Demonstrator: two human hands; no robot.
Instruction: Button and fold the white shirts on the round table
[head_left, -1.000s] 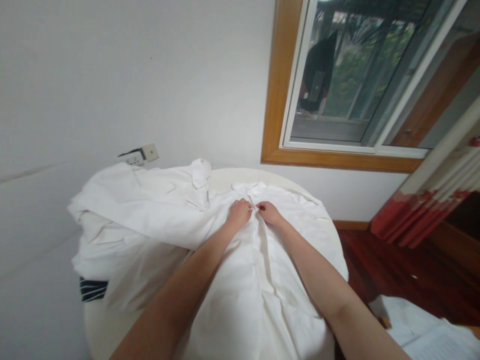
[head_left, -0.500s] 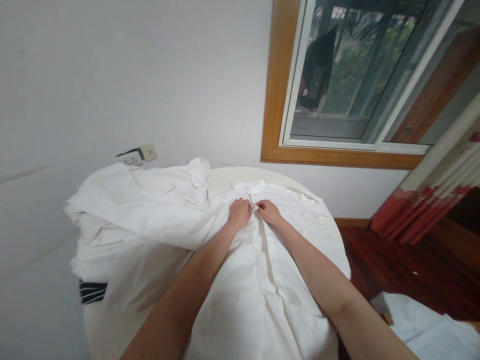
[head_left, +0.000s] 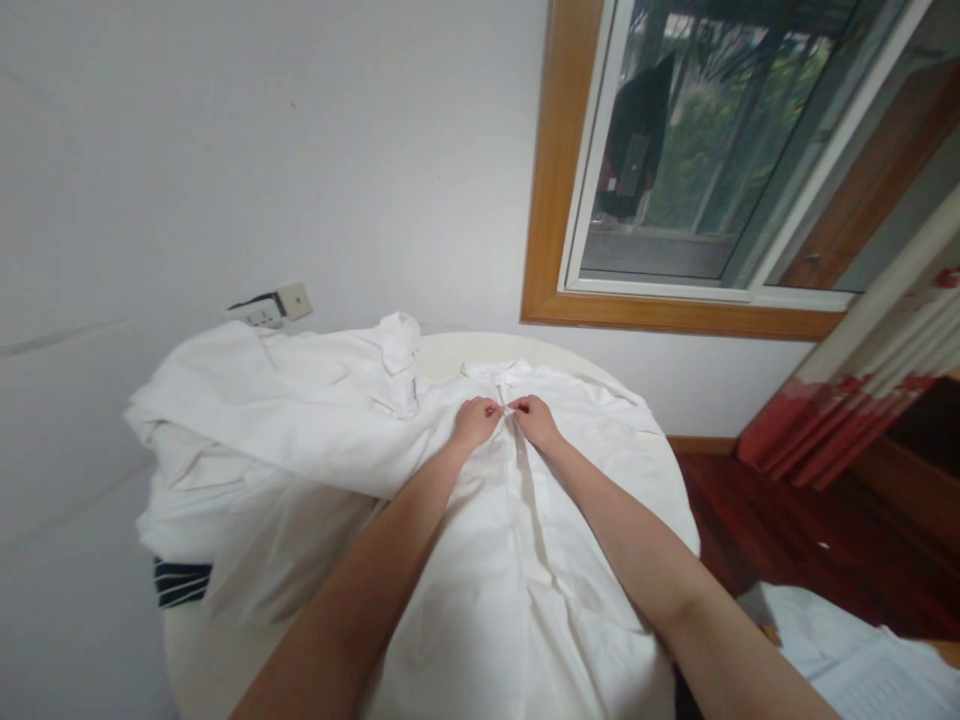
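Note:
A white shirt (head_left: 517, 570) lies spread front-up on a round white table (head_left: 465, 352). My left hand (head_left: 475, 423) and my right hand (head_left: 533, 420) meet at the shirt's front placket just below the collar (head_left: 501, 374). Both hands are closed in a pinch on the placket edges, fingertips nearly touching. Whatever small thing sits between the fingertips is too small to make out. My forearms stretch over the shirt's body.
More white garments (head_left: 270, 420) are heaped on the table's left half, with a dark striped cloth (head_left: 180, 582) under them. A wall socket (head_left: 271, 305) sits behind. A wood-framed window (head_left: 697, 170) is at right, red curtain (head_left: 847, 420) beyond, papers (head_left: 862, 670) at lower right.
Both hands have stayed at the placket below the collar, with only slight finger movement. The view has shifted a little.

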